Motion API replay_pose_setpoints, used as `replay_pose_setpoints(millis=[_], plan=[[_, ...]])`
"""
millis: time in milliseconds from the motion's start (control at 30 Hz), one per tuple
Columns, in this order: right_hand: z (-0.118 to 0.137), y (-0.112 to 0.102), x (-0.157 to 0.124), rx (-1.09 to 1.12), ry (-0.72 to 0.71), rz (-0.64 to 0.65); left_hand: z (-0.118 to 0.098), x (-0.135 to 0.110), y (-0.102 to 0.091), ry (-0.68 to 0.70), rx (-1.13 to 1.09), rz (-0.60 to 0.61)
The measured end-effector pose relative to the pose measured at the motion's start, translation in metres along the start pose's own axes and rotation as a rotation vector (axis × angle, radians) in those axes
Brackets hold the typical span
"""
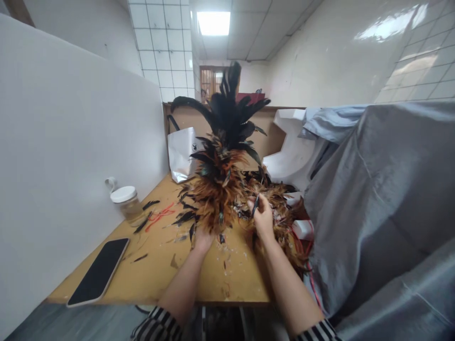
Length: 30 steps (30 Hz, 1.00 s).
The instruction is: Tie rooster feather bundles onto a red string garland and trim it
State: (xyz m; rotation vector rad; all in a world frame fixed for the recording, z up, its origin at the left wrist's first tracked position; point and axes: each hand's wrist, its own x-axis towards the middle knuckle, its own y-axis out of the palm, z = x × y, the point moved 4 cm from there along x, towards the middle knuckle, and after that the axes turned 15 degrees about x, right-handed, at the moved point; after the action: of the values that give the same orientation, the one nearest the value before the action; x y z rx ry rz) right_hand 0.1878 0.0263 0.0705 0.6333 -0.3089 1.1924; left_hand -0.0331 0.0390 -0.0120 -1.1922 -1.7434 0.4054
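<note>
Glass jar (128,202) with a white lid sits at about 9 o'clock on the wooden table (149,279), can't tell what's in it. White bag (182,154) stands at 11 o'clock against the back board. Left hand (202,239) is closed around the base of the feather duster (222,156), directly under it; the duster stands nearly upright, black tip pointing to 12 o'clock. Right hand (263,219) pinches a dark feather (255,206) just at 3 o'clock of the duster

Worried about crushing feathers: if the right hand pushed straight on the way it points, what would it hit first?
Probably the heap of loose brown feathers just beyond the right hand, which pinches a thin dark feather. Depth is unclear; the upright feather duster stands left of that line.
</note>
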Motion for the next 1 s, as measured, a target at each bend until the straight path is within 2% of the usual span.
replay_pose_setpoints(millis=[133, 267, 433, 600, 833, 900, 1000], plan=[[-0.043, -0.004, -0.020, -0.138, -0.009, -0.028, 0.007, -0.001, 0.010, -0.027, 0.054, 0.114], [-0.058, -0.012, -0.022, -0.199, -0.022, -0.019, 0.015, -0.002, 0.020, -0.073, 0.026, 0.180], [-0.044, -0.011, -0.027, -0.383, -0.123, 0.082, 0.022, -0.001, 0.030, -0.113, -0.121, 0.231], [-0.019, -0.005, -0.047, -0.615, -0.138, 0.250, 0.023, 0.000, 0.031, -0.093, -0.158, 0.169], [-0.017, 0.007, -0.073, -0.841, -0.094, 0.338, 0.016, -0.002, 0.025, -0.105, -0.149, 0.191], [-0.015, 0.014, -0.072, -0.858, -0.091, 0.349, 0.012, -0.003, 0.022, -0.117, -0.125, 0.194], [-0.004, 0.028, -0.059, -0.853, -0.126, 0.299, 0.009, -0.004, 0.018, -0.120, -0.097, 0.197]])
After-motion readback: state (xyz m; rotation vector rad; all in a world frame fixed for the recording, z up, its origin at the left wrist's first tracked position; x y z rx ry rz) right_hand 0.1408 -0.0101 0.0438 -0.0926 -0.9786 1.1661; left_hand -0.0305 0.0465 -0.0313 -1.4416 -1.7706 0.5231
